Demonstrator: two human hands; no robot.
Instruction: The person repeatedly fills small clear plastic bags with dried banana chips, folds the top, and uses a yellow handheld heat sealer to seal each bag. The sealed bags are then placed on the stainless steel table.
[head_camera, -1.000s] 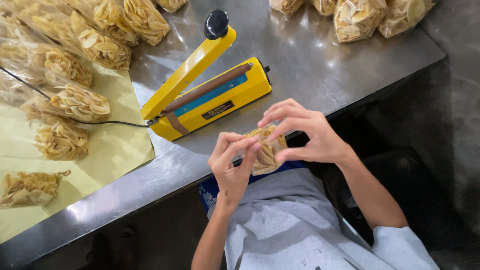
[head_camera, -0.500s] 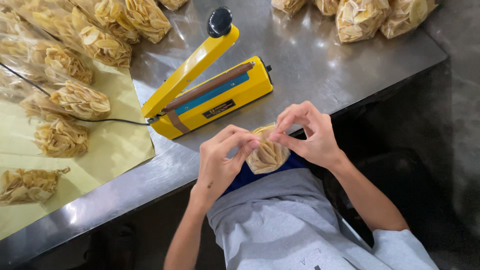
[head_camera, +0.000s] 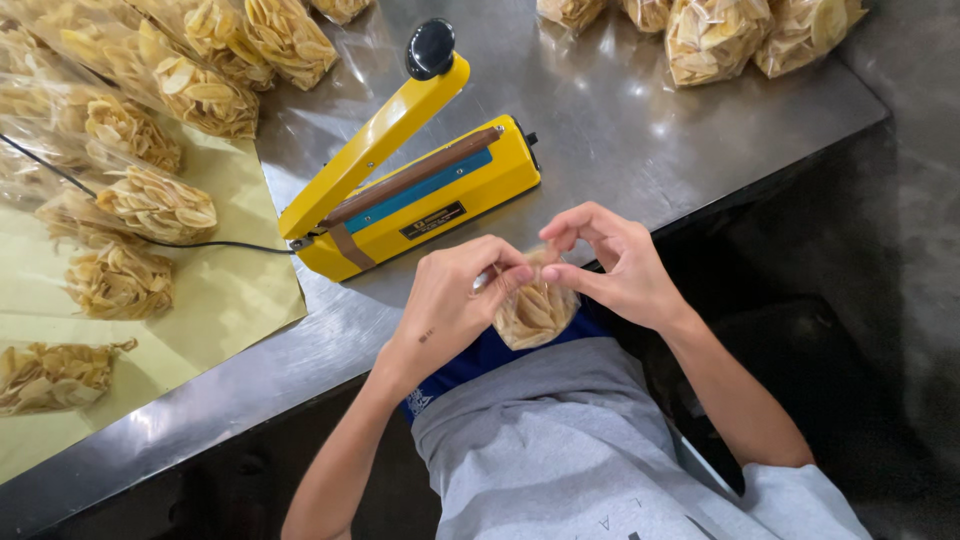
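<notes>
While pinched between both hands (head_camera: 540, 275), chip bag (head_camera: 535, 312), hanging below fingertips

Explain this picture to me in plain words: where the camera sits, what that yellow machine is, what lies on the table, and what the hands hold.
The camera is worn on the person's head and looks down, so both bare hands are theirs. The left hand and right hand together pinch the top of a small clear bag of pale yellow chips, held near the edge of the steel table. The yellow lever-arm heat sealer stands with its arm raised. More filled clear chip bags lie at the left, partly on a shiny gold sheet, and along the far edge.
</notes>
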